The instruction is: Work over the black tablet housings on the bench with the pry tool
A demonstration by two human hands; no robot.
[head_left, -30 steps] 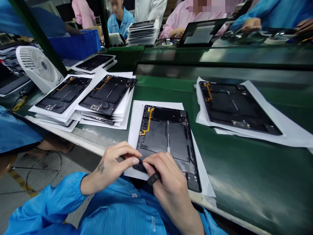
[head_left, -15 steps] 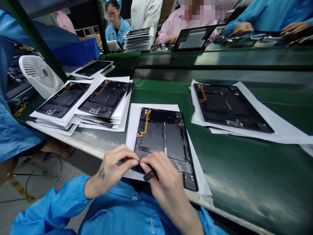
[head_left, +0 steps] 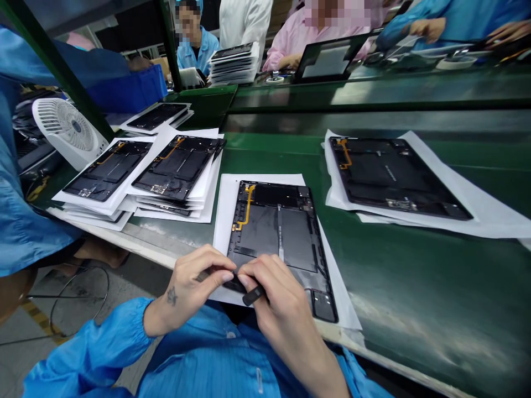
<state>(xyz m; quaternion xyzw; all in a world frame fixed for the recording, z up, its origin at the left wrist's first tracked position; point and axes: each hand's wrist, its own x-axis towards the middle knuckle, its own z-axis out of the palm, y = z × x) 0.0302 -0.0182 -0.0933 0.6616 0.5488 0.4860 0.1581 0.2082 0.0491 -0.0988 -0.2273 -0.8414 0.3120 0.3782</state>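
In front of me an opened tablet housing (head_left: 294, 232), black inside with an orange flex cable (head_left: 249, 207) along its left side, lies on a white paper sheet (head_left: 226, 204). Over its near left corner, my left hand (head_left: 191, 287) is closed in a pinch of thumb and index finger; what is between them is too small to make out. Close beside it, nearly fingertip to fingertip, my right hand (head_left: 280, 298) has its fingers curled around a small black oblong piece (head_left: 253, 296). Both hands hide that corner of the housing.
Stacks of similar housings between paper sheets (head_left: 207, 204) stand to the left, near a white fan (head_left: 68, 130). Another housing (head_left: 390, 177) lies on paper at the right of the green bench (head_left: 415, 276). Co-workers sit across the bench; a person in blue is at my left.
My hands keep almost the same pose at the housing's corner. The housing on the right has shifted slightly right. Across the bench, a co-worker's hand in a blue sleeve has moved up and right.
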